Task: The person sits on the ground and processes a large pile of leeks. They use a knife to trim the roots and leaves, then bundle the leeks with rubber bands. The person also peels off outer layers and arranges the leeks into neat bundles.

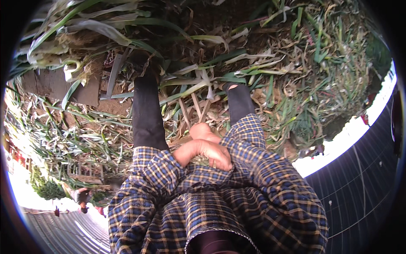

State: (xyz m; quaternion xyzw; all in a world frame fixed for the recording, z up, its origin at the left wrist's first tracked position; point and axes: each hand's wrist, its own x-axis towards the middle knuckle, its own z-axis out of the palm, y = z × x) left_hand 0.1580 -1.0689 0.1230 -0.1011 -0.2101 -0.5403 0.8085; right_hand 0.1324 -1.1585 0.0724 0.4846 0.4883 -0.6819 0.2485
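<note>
My left hand (210, 153) lies across my plaid-clothed lap (203, 178), its fingers curled down against or near the fabric; what they hold, if anything, is hidden. My right hand (200, 131) is just behind it, partly covered, with its fingers bent and their tips out of sight. Both hands are low between my legs, which wear dark leggings or boots (147, 110). Thin wooden slats (194, 108) stand just beyond the hands, among loose long green and dry pale leaves (220, 63).
A heap of leafy stalks with roots (80, 42) is at upper left, beside a flat board (59, 86). Cut leaves and bare soil (108, 112) surround me. Small, indistinct figures (82, 197) are at lower left. Corrugated sheeting (347, 199) curves along the right rim.
</note>
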